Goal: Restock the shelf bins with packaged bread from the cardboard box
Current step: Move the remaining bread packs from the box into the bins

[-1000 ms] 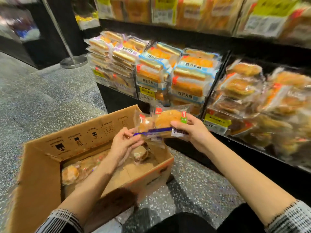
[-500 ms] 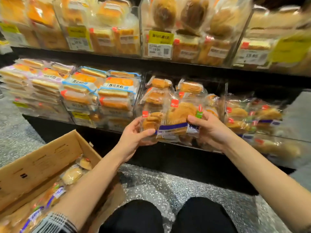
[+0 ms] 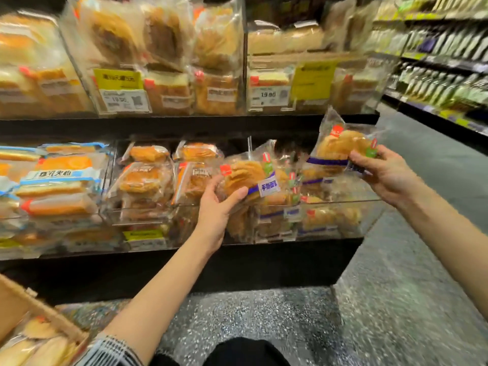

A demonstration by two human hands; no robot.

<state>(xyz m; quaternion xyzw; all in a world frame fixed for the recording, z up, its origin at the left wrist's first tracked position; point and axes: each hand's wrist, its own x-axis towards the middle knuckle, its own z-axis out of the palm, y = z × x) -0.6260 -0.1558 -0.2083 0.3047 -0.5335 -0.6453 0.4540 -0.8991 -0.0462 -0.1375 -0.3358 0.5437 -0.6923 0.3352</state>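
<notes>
left hand [image 3: 215, 211]: grip grasping bread packet [image 3: 247, 178] at clear shelf bin [image 3: 340, 220] | right hand [image 3: 386, 175]: grip grasping second bread packet [image 3: 340, 147] above bin | cardboard box [image 3: 39, 313]: lower left, on floor

- The right bin [image 3: 340, 204] is open at the top, with room above its stacked packs [image 3: 330, 215].
- The upper shelf [image 3: 184, 122] caps that gap from above.
- A clear divider [image 3: 249, 146] walls its left side.
- The aisle floor [image 3: 435, 207] to the right lies open.
</notes>
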